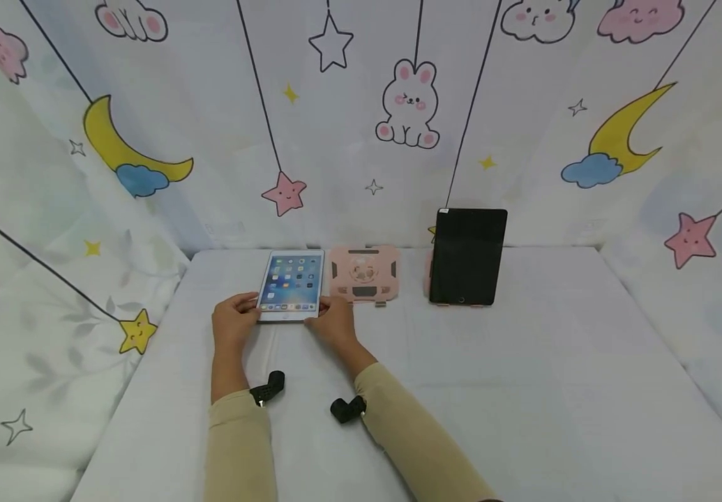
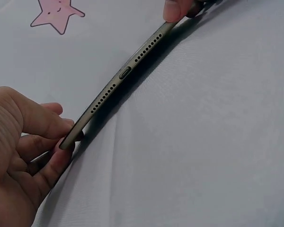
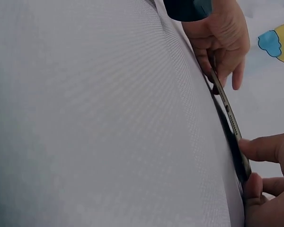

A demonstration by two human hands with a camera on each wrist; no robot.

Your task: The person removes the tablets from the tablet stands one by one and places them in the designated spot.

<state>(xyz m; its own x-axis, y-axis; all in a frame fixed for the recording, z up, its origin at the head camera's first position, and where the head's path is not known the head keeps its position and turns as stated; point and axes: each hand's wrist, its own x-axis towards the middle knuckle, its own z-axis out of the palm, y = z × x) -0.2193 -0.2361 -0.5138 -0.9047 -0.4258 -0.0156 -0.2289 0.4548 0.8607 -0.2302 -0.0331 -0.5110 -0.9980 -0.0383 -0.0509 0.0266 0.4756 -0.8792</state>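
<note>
A white tablet point(image 1: 291, 282) with a lit home screen of app icons is at the far left of the table. My left hand point(image 1: 234, 322) pinches its lower left corner, and my right hand point(image 1: 335, 322) grips the lower right corner. In the left wrist view, the tablet's bottom edge point(image 2: 125, 72) shows a charging port between two rows of speaker holes, with a dark shadow under it. Seen from the right wrist, the right thumb and fingers point(image 3: 258, 150) close on the near end of the thin edge. Both hands' fingers partly hide the tablet's lower corners.
Right of the tablet lies a pink case point(image 1: 363, 272) with dark cutouts. Further right, a tablet with a black screen point(image 1: 467, 256) stands propped up, pink showing behind its edge. A patterned curtain point(image 1: 335, 139) hangs along the back of the white table point(image 1: 524, 390).
</note>
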